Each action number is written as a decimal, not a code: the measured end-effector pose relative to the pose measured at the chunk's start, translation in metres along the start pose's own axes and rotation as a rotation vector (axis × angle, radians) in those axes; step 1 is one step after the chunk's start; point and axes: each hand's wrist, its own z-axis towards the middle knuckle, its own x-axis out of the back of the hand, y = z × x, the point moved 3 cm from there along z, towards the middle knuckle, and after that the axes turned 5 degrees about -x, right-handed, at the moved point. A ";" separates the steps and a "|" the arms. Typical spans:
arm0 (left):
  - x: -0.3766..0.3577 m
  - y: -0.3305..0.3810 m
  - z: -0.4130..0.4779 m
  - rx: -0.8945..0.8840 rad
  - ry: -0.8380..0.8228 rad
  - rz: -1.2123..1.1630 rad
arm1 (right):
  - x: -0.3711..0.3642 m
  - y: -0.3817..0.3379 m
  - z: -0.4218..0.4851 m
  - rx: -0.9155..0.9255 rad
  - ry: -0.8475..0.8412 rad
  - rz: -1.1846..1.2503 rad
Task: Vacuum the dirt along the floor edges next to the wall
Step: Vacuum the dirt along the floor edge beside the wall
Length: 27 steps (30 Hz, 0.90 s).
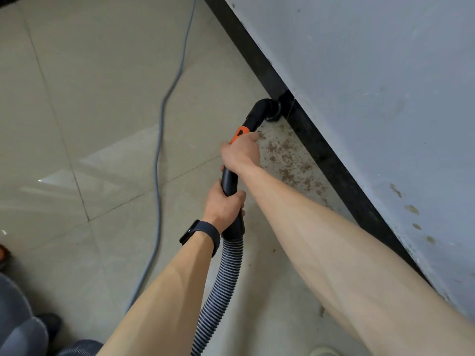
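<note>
At the black skirting [321,155], the vacuum nozzle [270,109] is pressed to the floor edge.
The wand [229,179] is gripped by the right hand [241,152] and left hand [223,204]; the brown dirt [288,160] nearer the person could be missed, or the nozzle scraped along the wall [372,86].
</note>
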 end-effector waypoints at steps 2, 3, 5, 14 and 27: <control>0.005 0.000 -0.003 -0.013 -0.001 0.021 | -0.002 0.002 0.000 0.002 -0.011 0.037; 0.007 0.001 -0.004 -0.021 0.002 0.033 | -0.003 0.002 0.000 0.005 -0.015 0.050; 0.013 0.002 -0.007 -0.034 0.016 0.043 | -0.008 -0.001 -0.001 0.011 -0.030 0.042; 0.064 -0.037 -0.034 0.027 0.187 0.056 | -0.075 0.009 -0.034 0.033 -0.145 0.000; 0.114 -0.061 -0.104 0.117 0.318 0.016 | -0.138 0.024 -0.096 0.002 -0.276 -0.015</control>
